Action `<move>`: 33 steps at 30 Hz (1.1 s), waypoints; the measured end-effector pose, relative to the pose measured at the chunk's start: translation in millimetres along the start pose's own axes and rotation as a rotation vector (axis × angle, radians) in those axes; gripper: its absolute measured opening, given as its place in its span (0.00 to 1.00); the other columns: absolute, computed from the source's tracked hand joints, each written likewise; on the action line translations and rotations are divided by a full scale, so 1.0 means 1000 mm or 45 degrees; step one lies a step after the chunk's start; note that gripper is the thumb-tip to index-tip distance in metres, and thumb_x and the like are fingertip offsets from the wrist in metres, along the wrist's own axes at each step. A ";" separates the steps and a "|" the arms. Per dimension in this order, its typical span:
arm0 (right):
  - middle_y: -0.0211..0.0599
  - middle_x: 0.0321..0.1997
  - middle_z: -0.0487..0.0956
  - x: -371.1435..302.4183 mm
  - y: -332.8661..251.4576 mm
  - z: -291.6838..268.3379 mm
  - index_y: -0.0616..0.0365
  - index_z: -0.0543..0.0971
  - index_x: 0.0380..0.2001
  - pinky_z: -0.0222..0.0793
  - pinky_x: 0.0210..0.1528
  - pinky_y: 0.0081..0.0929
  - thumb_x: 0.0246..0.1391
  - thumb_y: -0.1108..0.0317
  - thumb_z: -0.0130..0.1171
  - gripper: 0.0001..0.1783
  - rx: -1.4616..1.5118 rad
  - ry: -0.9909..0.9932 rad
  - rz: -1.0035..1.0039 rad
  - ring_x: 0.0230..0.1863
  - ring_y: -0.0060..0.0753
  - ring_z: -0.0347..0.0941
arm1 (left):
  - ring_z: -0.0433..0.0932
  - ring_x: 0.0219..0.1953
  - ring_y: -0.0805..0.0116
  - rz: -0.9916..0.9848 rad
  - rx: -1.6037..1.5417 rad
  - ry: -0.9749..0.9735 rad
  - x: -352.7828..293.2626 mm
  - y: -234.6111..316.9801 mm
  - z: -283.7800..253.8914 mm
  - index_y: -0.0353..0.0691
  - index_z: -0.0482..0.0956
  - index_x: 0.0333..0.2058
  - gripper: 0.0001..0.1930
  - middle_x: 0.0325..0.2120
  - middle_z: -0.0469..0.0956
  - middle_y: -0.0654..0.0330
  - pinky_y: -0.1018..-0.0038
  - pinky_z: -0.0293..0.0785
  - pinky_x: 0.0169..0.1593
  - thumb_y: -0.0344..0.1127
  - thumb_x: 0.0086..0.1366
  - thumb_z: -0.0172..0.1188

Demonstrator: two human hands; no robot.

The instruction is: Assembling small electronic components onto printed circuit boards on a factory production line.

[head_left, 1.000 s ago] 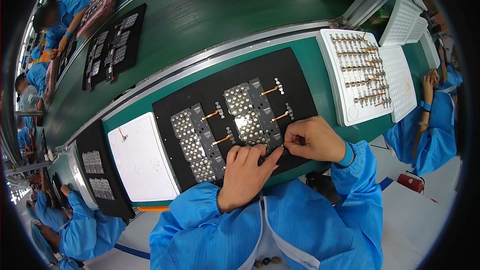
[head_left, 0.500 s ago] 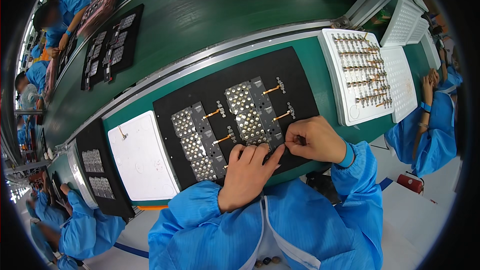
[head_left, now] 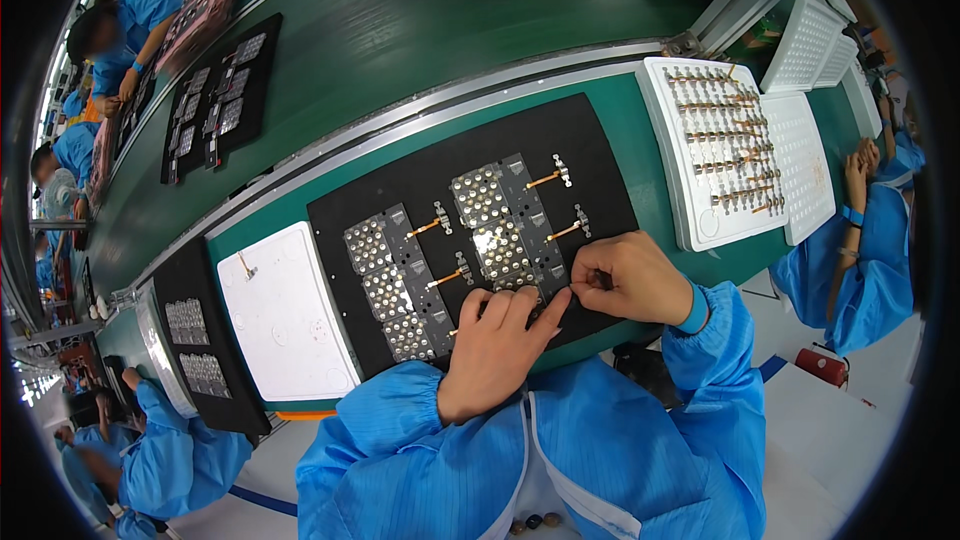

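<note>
On the black foam mat (head_left: 590,140) lie two dark circuit board panels with round metallic dots, a left panel (head_left: 395,285) and a right panel (head_left: 505,225). My left hand (head_left: 502,345) rests across the near end of the right panel, its fingers outstretched and covering part of it. Just right of that end, my right hand (head_left: 632,278) is closed in a pinch by the panel's edge; whatever is in it is hidden. Small flex cables with metal connectors stick out from the panels, one flex cable (head_left: 545,180) at the far right.
A white foam tray (head_left: 660,130) at right holds rows of similar flex cables. Left of the mat lies a white tray (head_left: 285,320) with one small part. A green conveyor (head_left: 450,10) with another black mat (head_left: 265,50) runs beyond a metal rail. Co-workers in blue sit around.
My hands stay in the same place. The black mat on the conveyor has shifted slightly, and a co-worker at the lower left has moved a little.
</note>
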State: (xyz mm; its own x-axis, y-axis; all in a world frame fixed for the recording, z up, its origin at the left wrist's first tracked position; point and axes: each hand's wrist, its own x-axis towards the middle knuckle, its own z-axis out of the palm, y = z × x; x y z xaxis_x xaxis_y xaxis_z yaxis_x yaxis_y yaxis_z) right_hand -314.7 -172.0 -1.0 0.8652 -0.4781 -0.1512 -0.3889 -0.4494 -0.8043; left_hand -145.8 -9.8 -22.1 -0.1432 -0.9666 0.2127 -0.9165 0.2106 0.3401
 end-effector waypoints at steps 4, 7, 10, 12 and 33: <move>0.38 0.20 0.80 -0.001 -0.002 0.001 0.58 0.80 0.25 0.71 0.27 0.35 0.44 0.70 0.66 0.05 -0.021 0.010 0.017 0.23 0.42 0.79 | 0.69 0.42 0.68 0.011 0.039 -0.004 0.000 0.001 0.000 0.54 0.79 0.58 0.28 0.40 0.71 0.65 0.63 0.64 0.50 0.43 0.57 0.69; 0.38 0.24 0.80 -0.007 -0.006 0.003 0.59 0.80 0.33 0.71 0.26 0.35 0.46 0.71 0.68 0.10 -0.009 0.096 0.074 0.23 0.41 0.78 | 0.70 0.42 0.68 0.015 0.060 -0.008 0.001 0.002 -0.001 0.54 0.79 0.58 0.27 0.40 0.71 0.64 0.63 0.64 0.50 0.43 0.57 0.69; 0.38 0.29 0.79 -0.015 -0.022 -0.001 0.59 0.79 0.41 0.70 0.26 0.33 0.48 0.71 0.71 0.16 0.020 0.251 0.210 0.22 0.38 0.77 | 0.70 0.42 0.68 0.010 0.076 -0.013 0.001 0.002 -0.002 0.54 0.79 0.58 0.27 0.41 0.72 0.64 0.63 0.65 0.51 0.43 0.57 0.69; 0.39 0.32 0.78 -0.021 -0.023 0.001 0.59 0.79 0.42 0.70 0.26 0.32 0.49 0.70 0.71 0.17 -0.079 0.385 0.201 0.21 0.36 0.76 | 0.70 0.42 0.67 0.014 0.081 -0.008 0.001 0.003 -0.002 0.54 0.79 0.58 0.27 0.41 0.72 0.64 0.63 0.65 0.51 0.43 0.57 0.69; 0.35 0.40 0.75 -0.040 0.018 0.005 0.67 0.75 0.53 0.68 0.35 0.22 0.60 0.69 0.66 0.21 0.353 0.633 0.412 0.31 0.22 0.68 | 0.78 0.47 0.60 -0.998 -0.191 0.430 -0.102 -0.061 -0.084 0.34 0.78 0.51 0.16 0.45 0.77 0.51 0.68 0.74 0.51 0.26 0.65 0.64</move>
State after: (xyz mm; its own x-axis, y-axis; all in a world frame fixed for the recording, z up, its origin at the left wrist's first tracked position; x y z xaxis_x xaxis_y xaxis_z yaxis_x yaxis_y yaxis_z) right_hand -354.6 -157.3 -12.3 0.4427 -0.8784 -0.1802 -0.4513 -0.0446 -0.8913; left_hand -44.3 88.3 12.3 0.6499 -0.7507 0.1186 -0.6418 -0.4585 0.6147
